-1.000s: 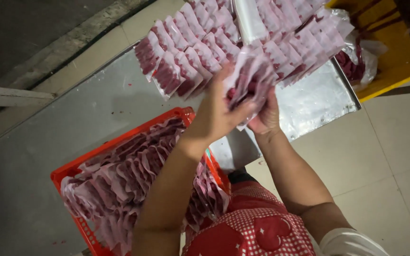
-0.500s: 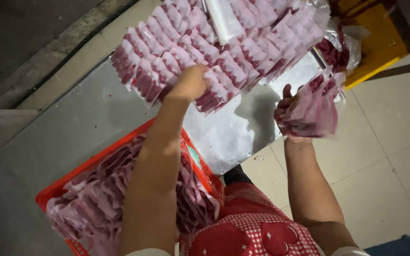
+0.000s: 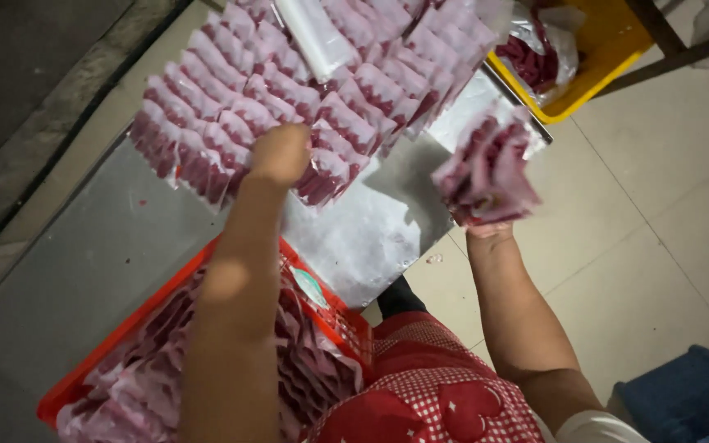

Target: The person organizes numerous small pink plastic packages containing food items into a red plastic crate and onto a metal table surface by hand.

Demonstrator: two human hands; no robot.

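Clearly the right hand clamps a loose bunch of pink packets beyond the bench edge; some could slip. The left hand, closed, presses the spread packets.

The person wears a red apron with a white check pattern and plain red heart shapes. Both forearms are bare. A white short sleeve covers the right upper arm.

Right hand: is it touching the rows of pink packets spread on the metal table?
Apart. The head view shows the right hand lifted past the table edge, gripping its own bunch of packets, with bare metal between it and the rows.
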